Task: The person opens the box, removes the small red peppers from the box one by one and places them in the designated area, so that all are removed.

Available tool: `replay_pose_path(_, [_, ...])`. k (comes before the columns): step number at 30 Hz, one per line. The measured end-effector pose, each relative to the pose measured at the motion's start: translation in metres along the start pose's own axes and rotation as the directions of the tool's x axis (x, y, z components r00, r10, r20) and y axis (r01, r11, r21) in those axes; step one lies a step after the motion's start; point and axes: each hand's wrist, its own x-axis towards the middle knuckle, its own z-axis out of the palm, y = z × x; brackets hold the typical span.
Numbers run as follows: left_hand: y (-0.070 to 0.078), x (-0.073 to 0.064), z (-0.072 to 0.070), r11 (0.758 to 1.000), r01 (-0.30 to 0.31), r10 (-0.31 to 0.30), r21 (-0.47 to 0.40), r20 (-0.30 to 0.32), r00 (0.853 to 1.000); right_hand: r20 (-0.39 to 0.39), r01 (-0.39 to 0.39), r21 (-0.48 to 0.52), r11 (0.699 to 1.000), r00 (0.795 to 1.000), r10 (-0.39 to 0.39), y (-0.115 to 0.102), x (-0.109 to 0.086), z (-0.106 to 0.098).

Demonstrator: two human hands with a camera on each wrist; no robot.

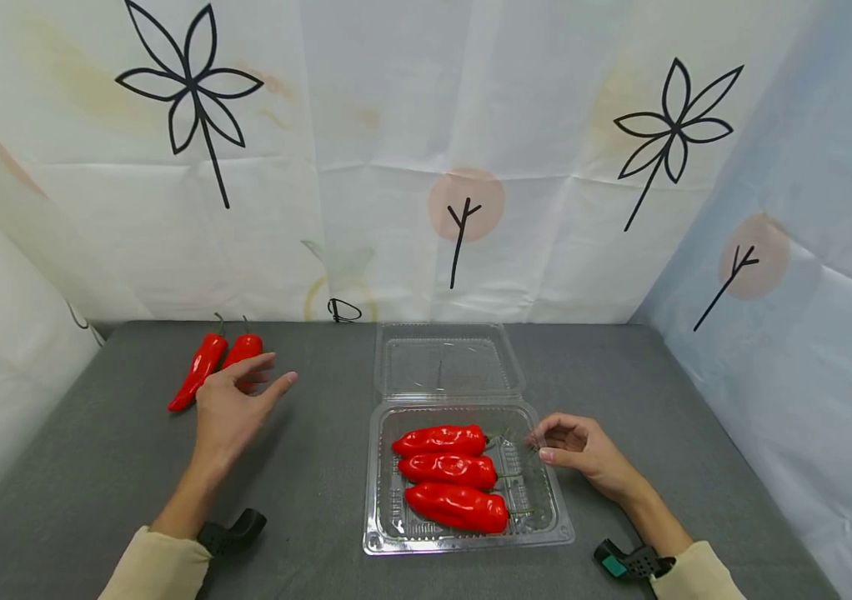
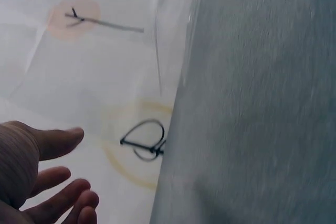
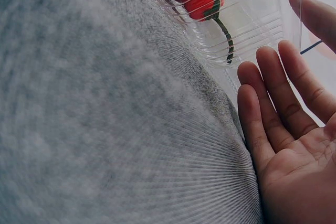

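In the head view, three red peppers (image 1: 456, 507) lie side by side in a clear plastic clamshell box (image 1: 463, 546), green stems pointing right. Its lid (image 1: 448, 358) is folded back, away from the person. My right hand (image 1: 587, 454) is at the box's right wall, fingertips overlapping the rim. The right wrist view shows its fingers (image 3: 289, 103) loosely extended beside the ribbed wall. At the far left, two more red peppers (image 1: 201, 371) lie on the table. My left hand (image 1: 234, 408) hovers beside them, thumb and fingers apart with nothing between, partly covering the nearer pepper.
A grey cloth covers the table (image 1: 321, 467). White printed fabric (image 1: 381, 167) hangs behind the table and along both sides. Black devices are strapped to the left wrist (image 1: 231, 533) and the right wrist (image 1: 632, 560).
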Motion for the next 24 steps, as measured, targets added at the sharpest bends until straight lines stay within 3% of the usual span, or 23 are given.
replay_pose_path(7, [0.011, -0.010, 0.014, 0.988, -0.076, 0.094, -0.138, 0.127, 0.987, -0.004, -0.003, -0.001, 1.000, 1.000, 0.003, 0.000, 0.000, 0.000])
replay_pose_path(14, [0.029, -0.025, 0.030, 0.954, -0.171, 0.221, -0.245, 0.195, 0.956, -0.004, -0.005, -0.002, 1.000, 1.000, 0.005, 0.000, 0.001, 0.001])
replay_pose_path(19, [0.045, -0.040, 0.044, 0.906, -0.223, 0.320, -0.358, 0.238, 0.917, -0.007, -0.012, 0.000, 1.000, 1.000, 0.012, -0.001, 0.000, 0.001])
replay_pose_path(24, [0.059, -0.058, 0.056, 0.850, -0.281, 0.436, -0.445, 0.297, 0.849, -0.009, -0.019, 0.001, 1.000, 1.000, 0.019, -0.001, 0.000, 0.001])
